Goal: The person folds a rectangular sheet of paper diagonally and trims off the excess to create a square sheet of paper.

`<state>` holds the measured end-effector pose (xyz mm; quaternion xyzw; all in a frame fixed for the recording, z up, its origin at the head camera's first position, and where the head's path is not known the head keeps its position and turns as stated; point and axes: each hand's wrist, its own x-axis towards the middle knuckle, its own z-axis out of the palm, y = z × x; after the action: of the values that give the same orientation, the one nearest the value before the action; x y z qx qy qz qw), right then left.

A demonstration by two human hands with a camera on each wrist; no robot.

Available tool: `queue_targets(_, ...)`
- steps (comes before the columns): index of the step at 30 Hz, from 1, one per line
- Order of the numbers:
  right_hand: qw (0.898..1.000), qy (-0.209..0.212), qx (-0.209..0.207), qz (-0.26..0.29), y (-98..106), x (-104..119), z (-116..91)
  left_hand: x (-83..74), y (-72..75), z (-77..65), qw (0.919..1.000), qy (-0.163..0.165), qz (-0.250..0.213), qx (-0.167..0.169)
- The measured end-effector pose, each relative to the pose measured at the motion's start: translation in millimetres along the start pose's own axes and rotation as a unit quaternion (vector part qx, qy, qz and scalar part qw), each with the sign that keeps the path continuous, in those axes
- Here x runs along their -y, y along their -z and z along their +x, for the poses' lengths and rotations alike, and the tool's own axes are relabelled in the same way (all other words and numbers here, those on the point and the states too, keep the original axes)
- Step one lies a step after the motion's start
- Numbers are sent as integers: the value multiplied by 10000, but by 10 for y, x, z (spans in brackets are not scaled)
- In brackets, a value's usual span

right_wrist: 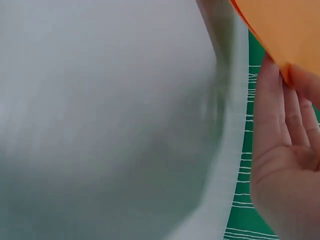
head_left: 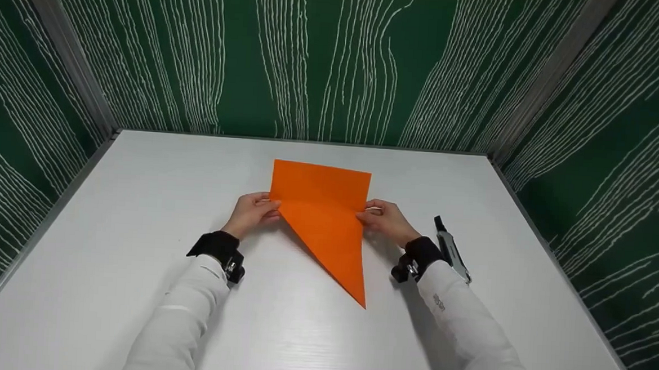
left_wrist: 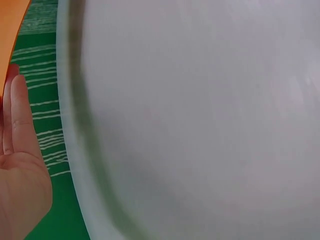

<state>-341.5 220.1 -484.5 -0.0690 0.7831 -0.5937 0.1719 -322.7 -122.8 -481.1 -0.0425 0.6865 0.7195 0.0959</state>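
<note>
My left hand is closed just to a pinch, thumb over fingers, on the left edge of the orange paper, which is held over the white table between my hands and tapers to a point towards me. My right hand pinches its right edge likewise, and a grey-and-black tool lies just right of that wrist.

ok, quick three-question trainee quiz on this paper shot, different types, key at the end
1. True or false: the left hand and the right hand both grip the orange paper.
2. Multiple choice: the grey and black tool lies beside the A) left wrist strap, B) right wrist strap, C) paper's top edge.
3. Fill in: the paper's lower end narrows to a ____.

Key: 1. True. 2. B. 3. Point.
</note>
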Motion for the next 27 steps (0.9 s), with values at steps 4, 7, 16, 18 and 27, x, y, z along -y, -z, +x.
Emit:
queue_targets(4, 9997, -20, 243, -21, 34, -3, -21, 3, 39, -3, 9998, 60, 105, 180)
queue_targets(7, 9992, -72, 388, -13, 44, -3, -31, 16, 62, 4, 9994, 63, 119, 312)
queue_targets(16, 9961, 159, 864, 69, 75, -23, -62, 42, 198, -5, 9956, 154, 348, 853)
queue_targets(18, 9951, 222, 962, 44, 86, -26, -73, 41, 240, -25, 9932, 155, 503, 1036)
queue_targets(27, 9917, 93, 1142, 577, 124, -26, -139, 72, 313, -66, 9842, -124, 320, 1736)
